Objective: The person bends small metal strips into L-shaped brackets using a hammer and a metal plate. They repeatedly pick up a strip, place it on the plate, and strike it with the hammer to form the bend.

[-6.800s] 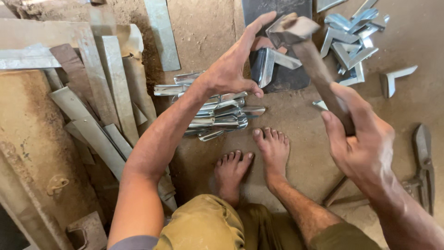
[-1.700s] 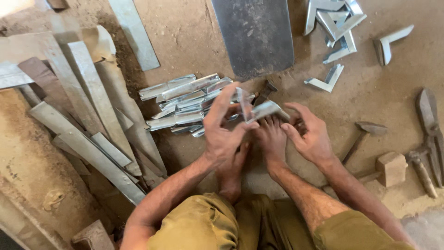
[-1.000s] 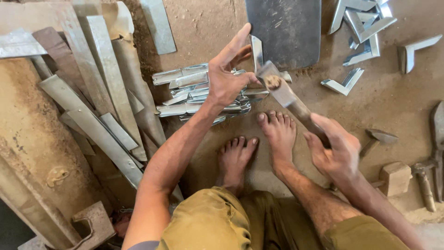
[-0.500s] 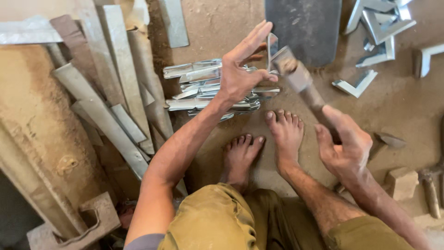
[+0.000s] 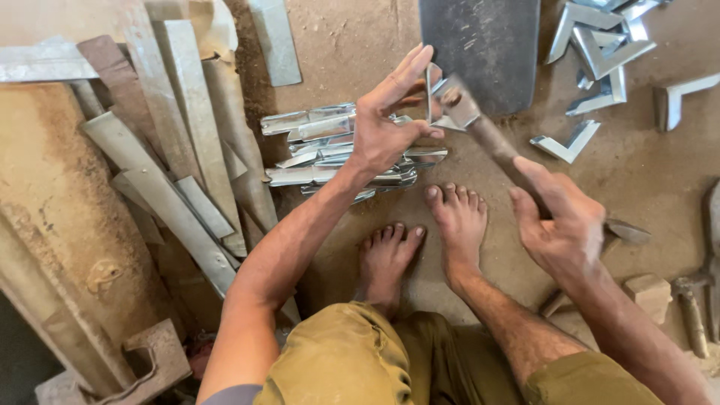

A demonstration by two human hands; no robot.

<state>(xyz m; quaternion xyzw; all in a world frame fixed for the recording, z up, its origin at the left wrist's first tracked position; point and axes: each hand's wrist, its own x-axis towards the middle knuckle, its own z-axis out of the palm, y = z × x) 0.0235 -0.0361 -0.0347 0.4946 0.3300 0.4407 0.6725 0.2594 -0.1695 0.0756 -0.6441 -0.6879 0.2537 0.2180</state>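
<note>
Honestly, my left hand [image 5: 386, 124] pinches a small metal strip [image 5: 430, 88] upright over the dark steel plate [image 5: 480, 45], fingers splayed. My right hand [image 5: 562, 225] is closed on the hammer [image 5: 487, 139], its head touching the strip. A skewed blow could catch my fingertips or kick the strip loose.

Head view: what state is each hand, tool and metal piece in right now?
Left hand: fingers spread, steadying a small grey metal strip upright.
Right hand: closed round a wooden-handled hammer, head at the strip.
Pile of flat silvery metal strips: lying loose.
Bent L-shaped metal brackets: heaped on the dirt floor.
</note>
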